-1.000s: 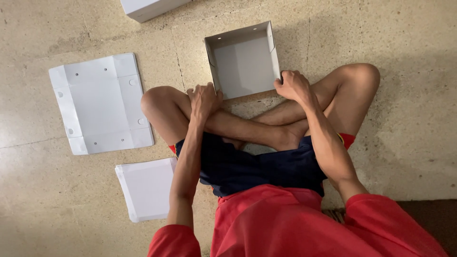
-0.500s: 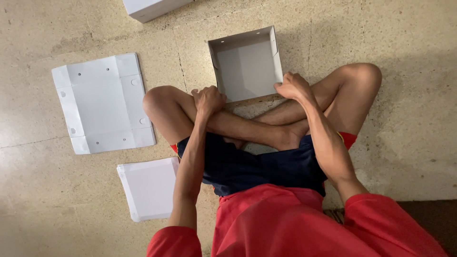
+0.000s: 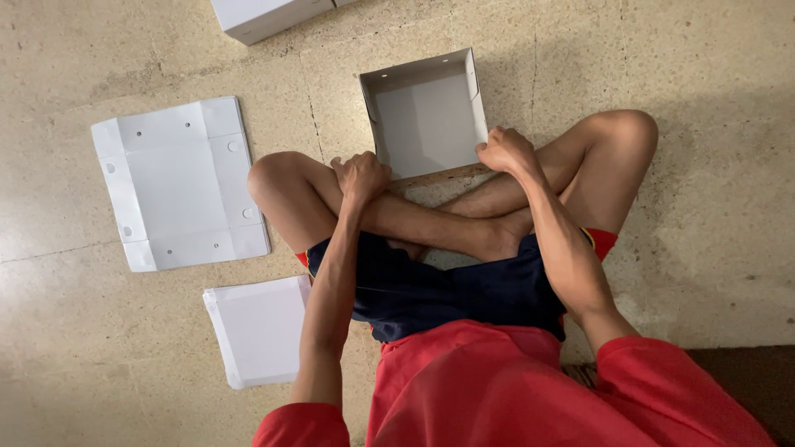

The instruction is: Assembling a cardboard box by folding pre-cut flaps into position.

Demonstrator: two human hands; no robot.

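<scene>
An open white cardboard box (image 3: 426, 116) stands on the floor just beyond my crossed legs, its inside empty. My left hand (image 3: 361, 175) is curled at the box's near left corner, fingers closed over the near edge. My right hand (image 3: 505, 151) grips the near right corner where the side wall ends. The near wall of the box is hidden behind my hands and shins.
A flat unfolded white cardboard sheet (image 3: 178, 184) with creases and small holes lies to the left. A folded white lid-like piece (image 3: 261, 331) rests by my left thigh. Another white box (image 3: 265, 15) sits at the top edge. The floor is speckled beige stone.
My left hand has curled from stretched fingers into a closed grip at the box's near left corner. The right hand stays at its corner; the view has shifted slightly.
</scene>
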